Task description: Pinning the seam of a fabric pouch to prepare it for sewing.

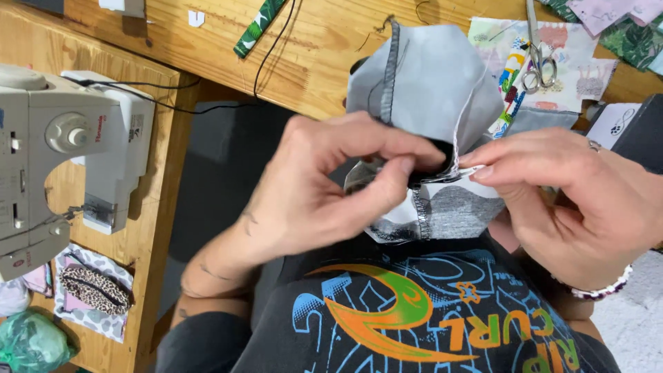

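Both my hands are holding one piece of grey fabric (425, 90) in front of my chest, above my dark printed shirt (414, 324). My left hand (324, 193) is closed narrow, thumb and fingers pinching the cloth near a dark seam in its middle. My right hand (580, 200) pinches the same edge from the other side, fingertips almost touching those of the left. The upper part of the fabric stands up over the wooden table (311, 48). A white sewing machine (62, 152) is at my left side on a lower table. Scissors (539, 62) lie on patterned cloth pieces (573, 48) behind my right hand, well apart from it.
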